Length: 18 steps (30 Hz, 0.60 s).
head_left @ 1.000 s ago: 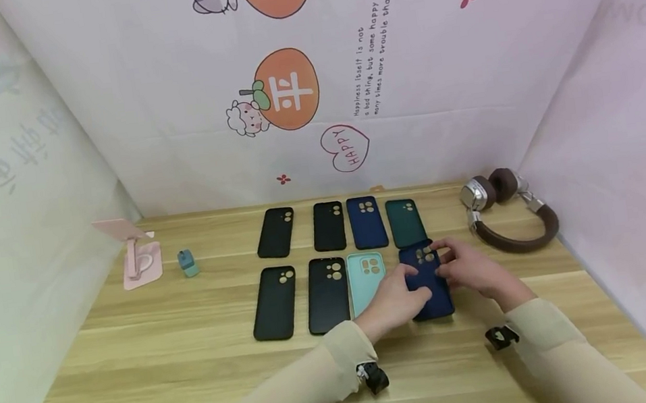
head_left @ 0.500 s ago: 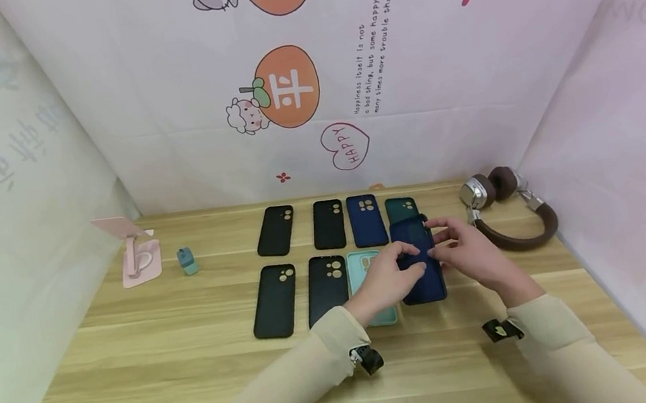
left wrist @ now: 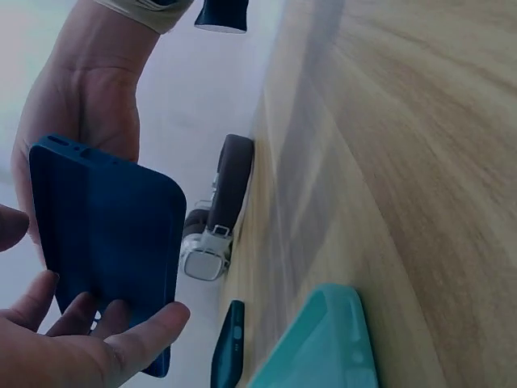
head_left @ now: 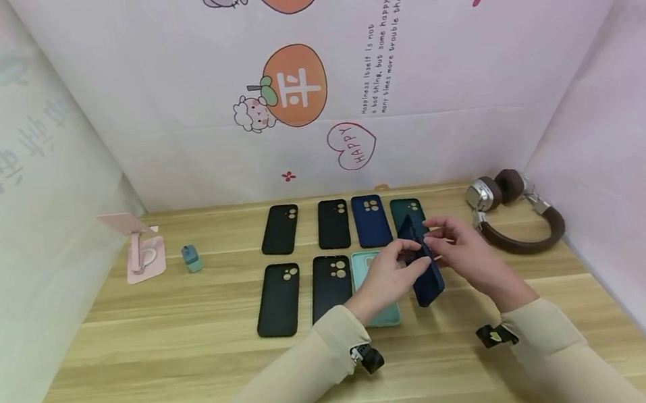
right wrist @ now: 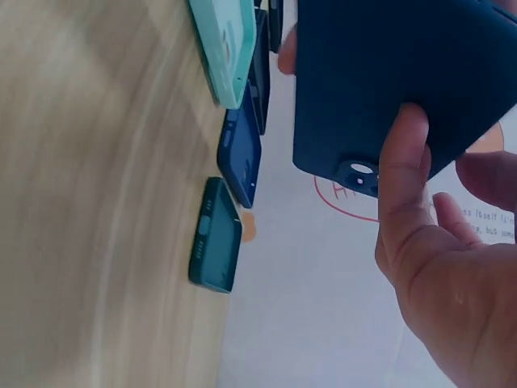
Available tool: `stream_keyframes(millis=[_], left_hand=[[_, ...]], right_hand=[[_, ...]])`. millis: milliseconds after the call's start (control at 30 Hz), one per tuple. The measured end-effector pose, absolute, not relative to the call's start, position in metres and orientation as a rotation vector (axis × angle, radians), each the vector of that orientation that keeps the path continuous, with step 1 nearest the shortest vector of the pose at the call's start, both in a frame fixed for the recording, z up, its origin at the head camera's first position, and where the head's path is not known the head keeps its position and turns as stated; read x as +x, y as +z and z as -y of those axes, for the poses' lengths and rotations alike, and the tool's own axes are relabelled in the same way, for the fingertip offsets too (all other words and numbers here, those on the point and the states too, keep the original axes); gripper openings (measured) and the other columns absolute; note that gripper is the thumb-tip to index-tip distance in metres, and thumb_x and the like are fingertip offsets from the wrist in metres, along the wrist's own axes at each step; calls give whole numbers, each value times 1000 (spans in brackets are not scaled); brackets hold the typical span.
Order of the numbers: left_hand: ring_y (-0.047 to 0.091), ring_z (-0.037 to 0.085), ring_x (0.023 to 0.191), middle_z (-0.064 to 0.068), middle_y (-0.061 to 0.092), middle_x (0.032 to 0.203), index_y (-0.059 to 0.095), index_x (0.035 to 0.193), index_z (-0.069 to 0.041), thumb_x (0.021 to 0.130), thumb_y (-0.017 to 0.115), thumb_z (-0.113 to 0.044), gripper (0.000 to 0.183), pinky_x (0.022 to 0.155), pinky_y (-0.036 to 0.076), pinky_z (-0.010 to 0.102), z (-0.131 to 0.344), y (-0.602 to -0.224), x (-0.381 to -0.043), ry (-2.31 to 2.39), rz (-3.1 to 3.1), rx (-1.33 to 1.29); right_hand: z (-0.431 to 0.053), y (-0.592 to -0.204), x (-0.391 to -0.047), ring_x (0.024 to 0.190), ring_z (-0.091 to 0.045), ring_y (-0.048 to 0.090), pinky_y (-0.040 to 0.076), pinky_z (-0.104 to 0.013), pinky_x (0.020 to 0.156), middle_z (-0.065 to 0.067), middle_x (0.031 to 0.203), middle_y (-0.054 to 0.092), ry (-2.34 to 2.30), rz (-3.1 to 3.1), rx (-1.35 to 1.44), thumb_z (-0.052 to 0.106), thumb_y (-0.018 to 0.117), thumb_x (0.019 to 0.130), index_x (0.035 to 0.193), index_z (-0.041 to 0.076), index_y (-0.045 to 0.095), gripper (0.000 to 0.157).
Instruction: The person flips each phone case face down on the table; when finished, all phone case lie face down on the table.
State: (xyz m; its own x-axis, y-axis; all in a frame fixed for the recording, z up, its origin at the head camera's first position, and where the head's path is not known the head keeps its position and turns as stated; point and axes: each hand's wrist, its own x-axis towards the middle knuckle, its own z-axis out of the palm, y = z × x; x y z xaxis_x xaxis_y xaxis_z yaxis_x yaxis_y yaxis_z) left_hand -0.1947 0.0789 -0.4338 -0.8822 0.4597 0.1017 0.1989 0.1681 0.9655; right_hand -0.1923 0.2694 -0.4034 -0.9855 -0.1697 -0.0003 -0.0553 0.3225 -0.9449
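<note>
A dark blue phone case [head_left: 430, 288] is raised over the right part of the table, turned nearly edge-on in the head view. My left hand [head_left: 385, 282] pinches one long edge of it. On the other side my right hand [head_left: 471, 265] grips it, with a finger against its back near the camera holes in the right wrist view. The left wrist view looks into the hollow inner side of the case [left wrist: 117, 230]. Below my left hand lies a mint phone case [head_left: 384, 317], partly covered. A dark green phone case [head_left: 402, 209] lies behind the raised one.
Another blue phone case [head_left: 371, 229] and several black cases, such as the front-left black case [head_left: 279, 308], lie in two rows. Brown headphones [head_left: 527, 244] sit at the right. A pink phone stand [head_left: 145, 260] and a small blue-green object [head_left: 191, 258] are at the left.
The dark blue phone case has come up off the table between both hands. It has then turned from facing the head camera to nearly edge-on.
</note>
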Motion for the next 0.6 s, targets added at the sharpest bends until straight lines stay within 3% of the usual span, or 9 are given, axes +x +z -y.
stream_keyframes(millis=[333, 467, 600], left_hand=[[59, 11, 110, -3, 58, 118, 55, 120, -18, 95, 67, -32, 31, 86, 51, 26, -79, -439, -200, 2037, -2074, 578], [60, 15, 110, -3, 58, 118, 55, 124, -17, 96, 65, -30, 33, 84, 54, 33, -78, -438, -202, 2099, -2020, 600], [60, 10, 107, -7, 58, 118, 59, 125, -13, 99, 61, -28, 31, 83, 53, 30, -75, -436, -203, 2073, -2061, 620]], right_hand=[[-256, -418, -193, 100, -18, 59, 54, -29, 82, -19, 119, 52, -1923, -2456, -171, 20, 53, 103, 134, -2, 47, 38], [-251, -424, -196, 96, -15, 58, 55, -32, 82, -17, 114, 53, -1994, -2440, -133, 22, 56, 102, 134, -4, 47, 43], [-246, -433, -200, 94, -14, 56, 55, -36, 82, -17, 117, 50, -1994, -2457, -67, 21, 58, 101, 137, -5, 42, 47]])
